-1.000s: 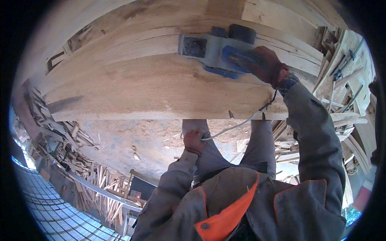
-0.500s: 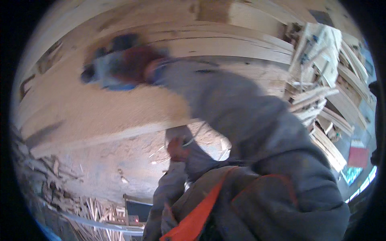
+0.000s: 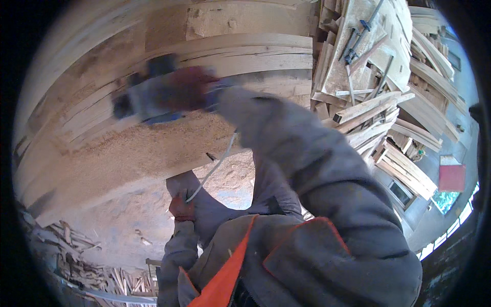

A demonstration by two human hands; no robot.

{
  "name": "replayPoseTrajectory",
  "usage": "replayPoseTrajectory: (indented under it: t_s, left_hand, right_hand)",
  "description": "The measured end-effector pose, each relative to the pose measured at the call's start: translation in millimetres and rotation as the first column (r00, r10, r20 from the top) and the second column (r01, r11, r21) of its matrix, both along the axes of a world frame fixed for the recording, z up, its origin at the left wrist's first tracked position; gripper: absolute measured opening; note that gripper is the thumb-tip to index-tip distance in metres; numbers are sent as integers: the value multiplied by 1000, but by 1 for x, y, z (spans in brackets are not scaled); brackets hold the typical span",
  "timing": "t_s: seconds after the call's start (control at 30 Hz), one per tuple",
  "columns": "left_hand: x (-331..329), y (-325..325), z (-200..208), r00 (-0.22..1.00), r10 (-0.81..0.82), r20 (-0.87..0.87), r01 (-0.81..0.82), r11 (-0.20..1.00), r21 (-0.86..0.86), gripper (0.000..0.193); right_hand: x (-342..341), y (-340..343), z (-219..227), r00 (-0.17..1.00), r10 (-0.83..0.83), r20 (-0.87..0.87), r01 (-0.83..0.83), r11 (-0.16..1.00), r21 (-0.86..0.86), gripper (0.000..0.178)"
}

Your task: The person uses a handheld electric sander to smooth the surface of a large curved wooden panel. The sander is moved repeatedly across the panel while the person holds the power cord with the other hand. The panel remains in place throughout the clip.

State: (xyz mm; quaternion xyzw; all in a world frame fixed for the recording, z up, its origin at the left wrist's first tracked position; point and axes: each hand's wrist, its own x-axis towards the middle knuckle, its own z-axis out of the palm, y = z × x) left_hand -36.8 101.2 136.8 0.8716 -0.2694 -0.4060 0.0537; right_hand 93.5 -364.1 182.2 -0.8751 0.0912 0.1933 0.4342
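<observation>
My right hand is wrapped round the grip of a grey and blue electric planer, blurred by motion. The tool lies over pale timbers with long dark cracks, at the upper left. Sawdust thickly covers the wide wooden surface on its near side. Low in the view, beside my bent leg, my left hand is closed on a white cord. That cord rises toward my right forearm, where the sleeve hides it.
Offcuts and boards are heaped at the right, with clamps lying on a pale panel. A red object lies farther right. Scrap wood is piled at the lower left. Sawdust covers the floor.
The view has swung to the right. Against the timbers, the planer has shifted rightward, still in my right hand. My left hand stays low by my leg, and more of the cord shows.
</observation>
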Motion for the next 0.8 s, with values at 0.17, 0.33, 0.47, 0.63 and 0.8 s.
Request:
replayPoseTrajectory:
  t_s: [0.17,0.33,0.47,0.63,0.8]
  left_hand:
    - [-33,-49,22,976,-182,-123,188,982,36,65]
    - [-38,-102,22,985,-159,72,161,987,-18,52]
    - [-24,-97,0,975,7,222,-62,968,244,48]
    - [-27,-72,-12,987,-23,159,-4,985,172,46]
    - [-13,-55,-12,988,-135,78,124,983,134,49]
  right_hand:
    - [-214,-179,-15,958,-215,-189,186,970,-159,51]
    - [-411,-304,-11,678,-633,-373,691,722,32,42]
    - [-472,-352,-8,760,-587,-279,598,800,-55,52]
    - [-397,-331,-4,855,-449,-259,473,881,34,55]
    - [-244,-238,4,886,-430,-172,463,836,295,45]
